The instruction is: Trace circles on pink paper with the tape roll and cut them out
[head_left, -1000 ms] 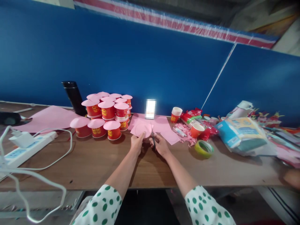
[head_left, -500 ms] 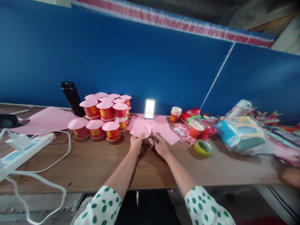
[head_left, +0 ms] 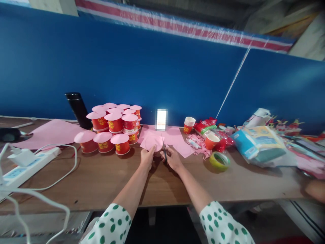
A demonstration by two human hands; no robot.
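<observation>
My left hand [head_left: 147, 158] pinches the lower edge of a piece of pink paper [head_left: 153, 142] that has a round outline on it. A pair of dark scissors [head_left: 165, 154] is in my right hand [head_left: 172, 159], its blades pointing away from me along the paper's right side. Whether the blades touch the paper I cannot tell. Beneath and behind lie more pink sheets [head_left: 175, 133], and a bright, blurred-out upright rectangle [head_left: 161, 120] stands on them by the blue wall.
Stacked red paper cups [head_left: 114, 126] with pink cone tops stand left, near a black bottle [head_left: 79, 110]. A power strip [head_left: 30, 166] with white cables lies far left. Yellow tape [head_left: 219, 161], pink scraps [head_left: 196, 144] and a blue packet [head_left: 256, 142] are right. Another person's arm [head_left: 316, 190] shows far right.
The view has shifted slightly, with the things on the table a little lower in the picture. Both hands keep nearly the same place, still holding the paper and the scissors.
</observation>
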